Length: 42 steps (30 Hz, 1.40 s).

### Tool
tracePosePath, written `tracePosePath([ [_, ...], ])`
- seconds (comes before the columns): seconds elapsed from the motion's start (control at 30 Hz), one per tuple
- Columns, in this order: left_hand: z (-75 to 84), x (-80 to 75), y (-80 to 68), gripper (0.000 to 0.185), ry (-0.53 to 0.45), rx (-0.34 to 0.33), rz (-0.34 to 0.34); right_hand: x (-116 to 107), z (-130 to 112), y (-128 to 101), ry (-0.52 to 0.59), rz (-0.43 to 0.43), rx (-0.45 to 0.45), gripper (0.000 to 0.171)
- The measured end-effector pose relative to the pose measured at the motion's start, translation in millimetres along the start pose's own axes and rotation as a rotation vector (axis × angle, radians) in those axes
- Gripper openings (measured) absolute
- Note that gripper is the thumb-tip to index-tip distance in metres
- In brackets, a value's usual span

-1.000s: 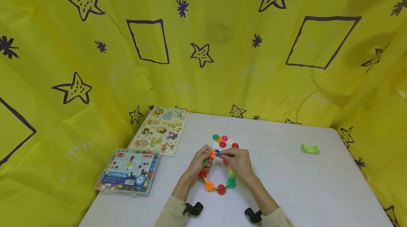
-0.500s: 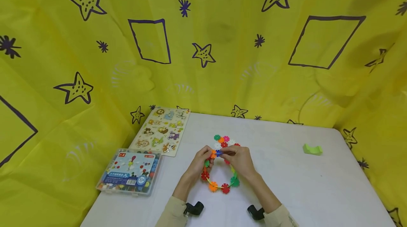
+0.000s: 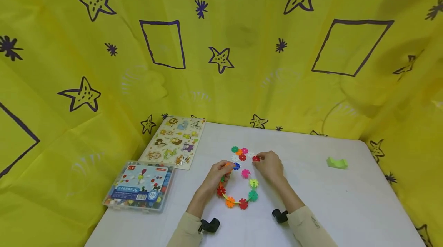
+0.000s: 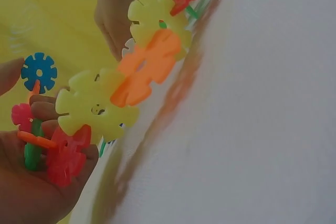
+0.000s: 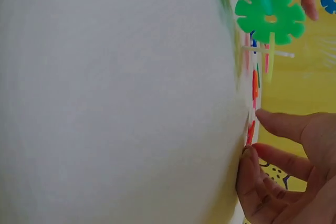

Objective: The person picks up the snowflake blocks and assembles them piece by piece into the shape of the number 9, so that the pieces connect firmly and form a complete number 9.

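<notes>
My left hand pinches one end of a curved chain of flower-shaped plastic discs, close to its orange disc. A blue disc sticks out at that end, also seen as a blue disc in the left wrist view. Round from there run red, orange, green and yellow discs to a pink disc at the other end. My right hand is at a loose red disc on the table. Its thumb and index finger stand on either side of that disc, with the thumb slightly apart from it.
Several loose discs, such as a green disc and a white disc, lie beyond the chain. Left are a clear box of small parts and an animal puzzle board. A light green block sits at right on the white table.
My right hand has let go of the blue disc at the chain's end and moved right and away to the loose red disc. The left hand keeps its hold on the chain.
</notes>
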<state>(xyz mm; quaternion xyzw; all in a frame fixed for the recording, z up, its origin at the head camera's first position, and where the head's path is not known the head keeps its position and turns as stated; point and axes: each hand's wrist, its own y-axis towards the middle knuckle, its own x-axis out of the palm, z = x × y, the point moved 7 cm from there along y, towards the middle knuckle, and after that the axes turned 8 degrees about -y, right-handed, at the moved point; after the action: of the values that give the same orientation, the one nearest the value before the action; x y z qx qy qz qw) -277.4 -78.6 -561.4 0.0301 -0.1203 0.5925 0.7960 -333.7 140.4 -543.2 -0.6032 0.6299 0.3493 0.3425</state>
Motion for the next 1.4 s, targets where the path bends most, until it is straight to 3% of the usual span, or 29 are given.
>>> tracePosePath([
  [0.17, -1.6, 0.9, 2.9, 0.056, 0.054, 0.019, -0.018, 0.3, 0.7, 0.8, 0.007, -0.009, -0.017, 0.023],
  [0.33, -4.2, -0.2, 4.2, 0.052, 0.058, 0.019, -0.010, -6.4, -0.9, -2.9, 0.056, 0.023, -0.032, 0.019],
  [0.63, -3.2, 0.2, 1.0, 0.051, -0.009, -0.004, -0.031, -13.9, -6.4, -14.9, 0.374, 0.029, -0.017, 0.015],
  [0.93, -0.9, 1.2, -0.1, 0.055, -0.032, -0.014, -0.022, -12.9, -23.1, -33.0, 0.657, -0.080, -0.066, 0.020],
  [1.17, -0.2, -0.7, 0.6, 0.046, -0.055, -0.020, -0.001, -7.5, -40.1, -44.6, 0.766, -0.182, -0.145, 0.021],
  [1.4, -0.4, -1.3, 0.5, 0.046, -0.066, -0.025, 0.000, -6.0, -43.6, -49.0, 0.804, -0.172, -0.117, 0.020],
])
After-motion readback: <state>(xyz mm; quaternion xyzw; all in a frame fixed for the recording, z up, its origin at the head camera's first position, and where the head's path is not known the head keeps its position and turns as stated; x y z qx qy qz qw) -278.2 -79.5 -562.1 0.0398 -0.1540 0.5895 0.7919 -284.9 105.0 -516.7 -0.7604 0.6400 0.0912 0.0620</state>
